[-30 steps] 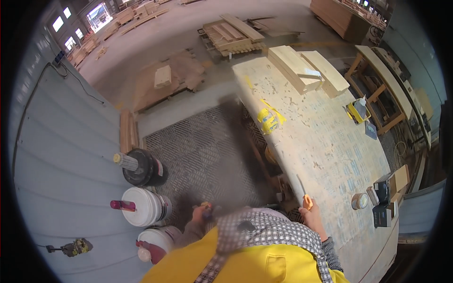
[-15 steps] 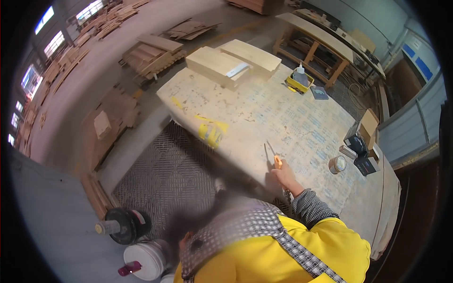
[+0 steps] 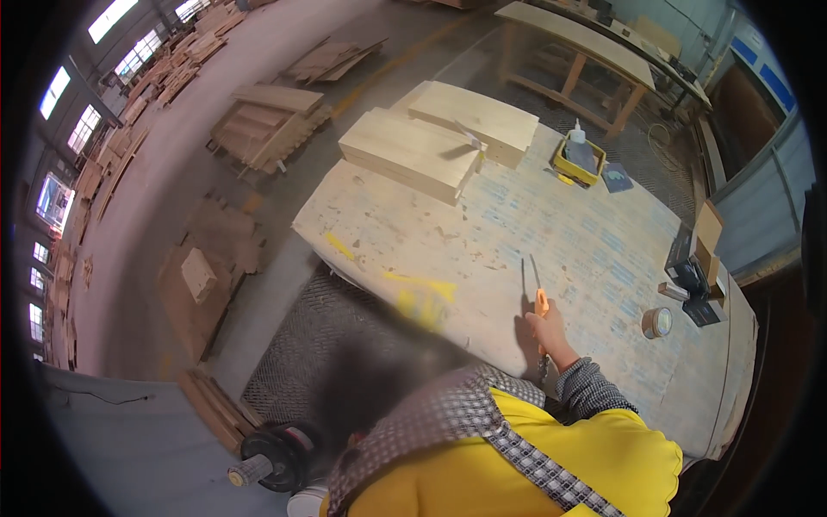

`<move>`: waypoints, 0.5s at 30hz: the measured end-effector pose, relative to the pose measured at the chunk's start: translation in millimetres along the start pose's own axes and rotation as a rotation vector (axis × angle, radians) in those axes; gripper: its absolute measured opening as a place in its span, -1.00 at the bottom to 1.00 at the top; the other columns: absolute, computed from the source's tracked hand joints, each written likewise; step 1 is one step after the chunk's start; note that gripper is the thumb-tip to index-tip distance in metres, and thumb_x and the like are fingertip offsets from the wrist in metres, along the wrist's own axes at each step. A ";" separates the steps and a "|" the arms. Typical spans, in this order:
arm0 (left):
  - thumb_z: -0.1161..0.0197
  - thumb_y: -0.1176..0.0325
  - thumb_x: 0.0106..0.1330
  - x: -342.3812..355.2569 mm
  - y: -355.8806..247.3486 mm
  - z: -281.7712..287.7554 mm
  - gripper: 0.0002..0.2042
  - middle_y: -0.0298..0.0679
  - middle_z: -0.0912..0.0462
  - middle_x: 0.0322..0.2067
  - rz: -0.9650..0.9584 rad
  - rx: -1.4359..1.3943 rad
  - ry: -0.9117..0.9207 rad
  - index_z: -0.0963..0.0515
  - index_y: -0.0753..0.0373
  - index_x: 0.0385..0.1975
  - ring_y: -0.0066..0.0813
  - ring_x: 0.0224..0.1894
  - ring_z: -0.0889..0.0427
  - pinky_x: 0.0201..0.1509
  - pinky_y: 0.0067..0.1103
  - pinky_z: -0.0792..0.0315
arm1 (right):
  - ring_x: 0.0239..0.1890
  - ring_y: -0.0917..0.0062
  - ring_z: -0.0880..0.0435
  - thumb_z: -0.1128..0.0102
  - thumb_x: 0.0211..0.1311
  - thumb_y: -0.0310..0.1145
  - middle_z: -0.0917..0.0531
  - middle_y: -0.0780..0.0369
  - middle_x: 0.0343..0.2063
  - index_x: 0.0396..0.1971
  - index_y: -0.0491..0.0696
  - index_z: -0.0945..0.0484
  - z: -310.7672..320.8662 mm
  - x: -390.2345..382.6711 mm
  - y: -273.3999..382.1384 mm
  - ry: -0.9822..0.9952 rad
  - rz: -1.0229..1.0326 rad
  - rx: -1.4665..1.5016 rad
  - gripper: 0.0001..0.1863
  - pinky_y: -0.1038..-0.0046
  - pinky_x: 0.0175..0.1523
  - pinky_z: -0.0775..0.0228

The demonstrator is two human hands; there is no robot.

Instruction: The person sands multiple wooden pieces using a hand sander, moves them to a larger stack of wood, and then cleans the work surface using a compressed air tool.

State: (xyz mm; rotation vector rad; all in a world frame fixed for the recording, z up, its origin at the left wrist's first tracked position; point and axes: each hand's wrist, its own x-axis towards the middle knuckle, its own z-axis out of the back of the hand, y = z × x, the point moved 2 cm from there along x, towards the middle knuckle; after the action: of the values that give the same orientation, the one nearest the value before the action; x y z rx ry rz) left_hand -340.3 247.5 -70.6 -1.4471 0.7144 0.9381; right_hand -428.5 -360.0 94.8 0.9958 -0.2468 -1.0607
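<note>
My right hand (image 3: 549, 329) is closed round an orange-handled utility knife (image 3: 541, 302) above the near part of the workbench (image 3: 568, 233). Its thin blade points away from me, and a dark shadow lies to its left on the bench top. Of my left hand (image 3: 353, 439) only a small skin-coloured patch shows at the left edge of the checked apron; its fingers are hidden. Pale wooden boards (image 3: 413, 151) lie stacked at the far end of the bench, with a small light-coloured object (image 3: 469, 135) on them.
A yellow tray (image 3: 579, 161) with a bottle stands at the bench's far right, beside a dark flat pad (image 3: 617, 177). Nearer are an open box (image 3: 696, 263) and a round jar (image 3: 656, 322). Ribbed matting (image 3: 297, 345) covers the floor at left; wood stacks (image 3: 267, 129) stand beyond.
The view has shifted, so the bench and boards sit differently in the picture. My right hand still holds the knife, with its blade pointing away from me. Less of the white bucket shows at lower left.
</note>
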 end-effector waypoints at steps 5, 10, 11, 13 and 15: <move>-0.07 0.25 0.25 21.5 -41.9 -13.4 -0.76 -0.36 -0.53 -0.53 -0.004 -0.021 0.034 -0.55 0.29 -0.30 -0.50 -0.48 -0.49 -0.37 -0.61 -0.37 | -0.16 0.00 -0.55 -0.20 0.03 -0.14 -0.59 -0.06 -0.26 0.04 -0.02 -0.33 -19.6 -30.2 68.0 0.175 0.019 -0.268 -0.44 0.16 -0.12 -0.38; -0.06 0.27 0.25 56.6 -87.1 -29.7 -0.78 -0.38 -0.51 -0.56 -0.014 -0.083 0.099 -0.55 0.28 -0.31 -0.52 -0.52 -0.47 -0.41 -0.62 -0.35 | -0.21 -0.06 -0.55 -0.14 0.08 -0.08 -0.60 -0.08 -0.29 0.11 0.07 -0.25 -51.6 -49.2 119.8 0.344 0.014 -0.293 -0.41 0.09 -0.15 -0.38; -0.05 0.28 0.25 65.1 -95.8 -27.8 -0.78 -0.38 -0.51 -0.56 0.003 -0.124 0.128 -0.55 0.28 -0.31 -0.52 -0.53 -0.47 -0.41 -0.62 -0.35 | -0.18 -0.04 -0.54 -0.09 0.12 -0.05 -0.50 -0.02 -0.13 0.10 0.12 -0.27 -57.8 -53.3 138.1 0.393 0.084 -0.306 -0.46 0.09 -0.13 -0.38; -0.05 0.29 0.25 88.3 -115.7 -26.7 -0.79 -0.38 -0.50 -0.57 0.010 -0.140 0.166 -0.55 0.28 -0.32 -0.52 -0.54 -0.46 -0.43 -0.63 -0.34 | -0.15 -0.02 -0.52 -0.04 0.17 -0.02 -0.41 0.05 0.02 0.09 0.17 -0.29 -72.2 -58.4 157.8 0.444 0.148 -0.327 -0.51 0.10 -0.10 -0.39; -0.05 0.30 0.25 80.3 -145.3 -48.4 -0.80 -0.40 -0.48 -0.59 -0.122 0.013 0.103 -0.55 0.28 -0.32 -0.55 -0.56 -0.45 -0.45 -0.63 -0.33 | -0.16 -0.09 -0.53 -0.15 0.07 -0.07 -0.58 -0.13 -0.24 0.15 -0.03 -0.19 -94.3 -58.4 161.3 0.320 0.271 -0.289 -0.33 0.09 -0.10 -0.38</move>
State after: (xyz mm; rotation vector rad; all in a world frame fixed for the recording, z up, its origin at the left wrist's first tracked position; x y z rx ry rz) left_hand -169.2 222.3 -70.4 -1.5186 0.6980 0.7684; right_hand -302.1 -239.7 183.6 0.8281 0.0343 -0.6565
